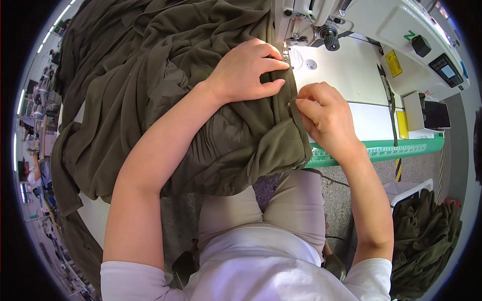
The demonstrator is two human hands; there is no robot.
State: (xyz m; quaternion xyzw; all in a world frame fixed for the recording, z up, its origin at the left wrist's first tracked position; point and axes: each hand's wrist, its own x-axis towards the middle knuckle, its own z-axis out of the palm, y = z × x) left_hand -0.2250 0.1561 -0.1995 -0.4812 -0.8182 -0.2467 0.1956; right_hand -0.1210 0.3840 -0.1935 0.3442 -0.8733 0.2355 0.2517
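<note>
A large dark olive garment (pixel 125 100) lies bunched over the left of the sewing table, its edge running along the needle area of a white sewing machine (pixel 396 30). My left hand (pixel 248 70) rests on the cloth just left of the presser foot (pixel 286 54), fingers spread and pressing it flat. Nearer to me, my right hand (pixel 326 113) pinches the garment's edge between thumb and fingers. A strip of that edge runs between the two hands. The needle tip is too small to make out.
A green ruler edge (pixel 381 150) borders the table front. Dark scissors-like tools (pixel 389 95) and a small white box (pixel 422 113) lie at the right. More olive cloth (pixel 424 241) is heaped in a white-framed holder at lower right. Other workers' places show far left.
</note>
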